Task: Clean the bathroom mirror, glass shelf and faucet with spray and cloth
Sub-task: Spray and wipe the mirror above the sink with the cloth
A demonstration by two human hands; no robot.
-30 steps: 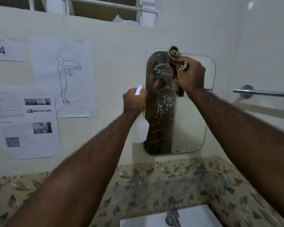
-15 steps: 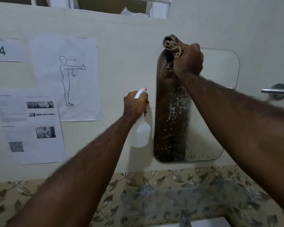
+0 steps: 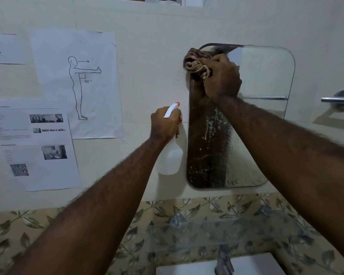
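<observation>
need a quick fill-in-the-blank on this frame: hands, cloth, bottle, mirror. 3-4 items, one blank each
1. The right hand presses the cloth against the top ____ corner of the mirror.
2. The left hand grips the spray bottle by its ____.
3. The spray bottle's nozzle tip is coloured ____.
4. Droplets remain on the mirror ____ the cloth.

Missing words: left; neck; orange; below

I am seeing the faucet (image 3: pixel 223 262) and sink (image 3: pixel 252 264) being cut off at the bottom edge, my right forearm (image 3: pixel 276 143) covering the mirror's (image 3: pixel 266 76) lower right.
</observation>
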